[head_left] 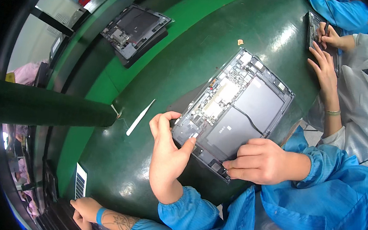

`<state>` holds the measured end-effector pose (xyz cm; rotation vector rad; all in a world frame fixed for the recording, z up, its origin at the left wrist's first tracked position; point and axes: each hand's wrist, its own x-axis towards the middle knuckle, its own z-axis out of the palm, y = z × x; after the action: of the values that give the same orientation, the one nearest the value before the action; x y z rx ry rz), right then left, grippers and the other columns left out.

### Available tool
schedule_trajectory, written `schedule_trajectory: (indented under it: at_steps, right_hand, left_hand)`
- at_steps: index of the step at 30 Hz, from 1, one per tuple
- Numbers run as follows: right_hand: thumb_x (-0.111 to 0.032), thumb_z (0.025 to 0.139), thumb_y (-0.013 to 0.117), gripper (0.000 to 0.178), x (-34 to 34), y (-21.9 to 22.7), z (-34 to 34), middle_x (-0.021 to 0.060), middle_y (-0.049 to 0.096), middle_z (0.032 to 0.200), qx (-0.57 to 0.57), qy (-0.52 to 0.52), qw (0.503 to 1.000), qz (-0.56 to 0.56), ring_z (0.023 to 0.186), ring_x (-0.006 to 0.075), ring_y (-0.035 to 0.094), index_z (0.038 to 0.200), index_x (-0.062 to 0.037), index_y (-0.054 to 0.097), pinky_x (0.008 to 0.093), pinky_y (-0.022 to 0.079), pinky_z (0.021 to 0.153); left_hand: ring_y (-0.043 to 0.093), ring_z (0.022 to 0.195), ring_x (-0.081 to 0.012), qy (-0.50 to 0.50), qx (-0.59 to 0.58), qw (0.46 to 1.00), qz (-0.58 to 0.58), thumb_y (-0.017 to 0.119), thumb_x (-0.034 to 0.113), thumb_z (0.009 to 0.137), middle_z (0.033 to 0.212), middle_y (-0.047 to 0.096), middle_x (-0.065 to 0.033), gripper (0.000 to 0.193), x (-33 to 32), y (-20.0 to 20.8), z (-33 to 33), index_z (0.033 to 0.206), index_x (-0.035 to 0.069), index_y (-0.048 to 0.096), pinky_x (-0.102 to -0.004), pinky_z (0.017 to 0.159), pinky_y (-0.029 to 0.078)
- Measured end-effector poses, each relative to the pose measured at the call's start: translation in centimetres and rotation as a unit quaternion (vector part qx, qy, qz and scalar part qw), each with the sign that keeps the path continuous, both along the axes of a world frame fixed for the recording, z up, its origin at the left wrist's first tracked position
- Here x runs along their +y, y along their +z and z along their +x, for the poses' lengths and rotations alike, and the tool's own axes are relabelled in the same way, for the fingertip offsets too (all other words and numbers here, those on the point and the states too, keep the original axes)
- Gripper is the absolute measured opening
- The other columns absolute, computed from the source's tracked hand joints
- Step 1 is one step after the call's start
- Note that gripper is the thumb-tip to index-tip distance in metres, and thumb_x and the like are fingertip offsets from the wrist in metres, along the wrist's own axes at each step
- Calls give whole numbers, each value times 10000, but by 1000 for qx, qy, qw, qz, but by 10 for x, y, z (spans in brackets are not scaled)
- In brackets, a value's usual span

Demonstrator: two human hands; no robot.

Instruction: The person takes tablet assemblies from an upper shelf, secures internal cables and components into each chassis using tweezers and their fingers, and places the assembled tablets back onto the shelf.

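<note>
An opened tablet or laptop body [255, 97] lies slanted on the green table in front of me. Its bare circuit board [225, 94] runs along the left side, beside a flat grey battery [230, 134] crossed by a black cable [247, 116]. My left hand [167, 153] grips the device's near left edge, thumb on top and fingers on the outer side. At the near right corner, the fingertips of my right hand [263, 162] are pinched together against a small dark part [216, 166]. Whatever they pinch is hidden.
White tweezers [138, 119] lie left of the device. Another opened device [134, 29] sits at the far left. A dark green post [53, 108] juts in from the left. Co-workers' hands show at right [326, 66] and lower left [88, 211], near a striped white strip [80, 182].
</note>
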<state>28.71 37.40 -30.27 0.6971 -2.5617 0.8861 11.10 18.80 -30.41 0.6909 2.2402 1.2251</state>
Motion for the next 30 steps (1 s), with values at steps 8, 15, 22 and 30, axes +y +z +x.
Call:
schedule_trajectory:
  at_steps: [8,15,22,30]
  right_hand:
    - [-28,1016,508,120,81,77,-25,138,662,871,-44,-310,914,-258,820,319,654,954,3,605,415,538,774]
    - [-279,981,647,328,139,83,-64,215,687,811,-271,-441,854,-54,759,353,690,1009,43,700,434,548,729]
    - [-408,950,743,551,139,109,-98,83,743,1033,-290,-233,822,-431,849,176,690,1225,62,663,312,563,790]
    - [-287,967,705,368,250,140,-263,114,754,992,-211,-252,692,-643,817,186,726,1107,53,688,364,595,720]
  left_hand:
    - [574,939,-129,229,-45,956,179,667,-37,932,1134,561,-58,455,-15,8,35,1353,47,517,-260,855,483]
    - [322,1397,-473,258,124,957,-40,589,210,1010,1524,362,-294,648,33,55,140,1507,-105,318,-522,1157,312]
    - [513,953,-167,536,13,803,260,417,162,1090,1085,540,-66,325,47,97,67,1324,-24,545,-346,881,453]
    - [539,808,-123,408,175,841,308,448,167,1086,969,598,-63,280,82,93,-41,1266,-5,578,-278,756,468]
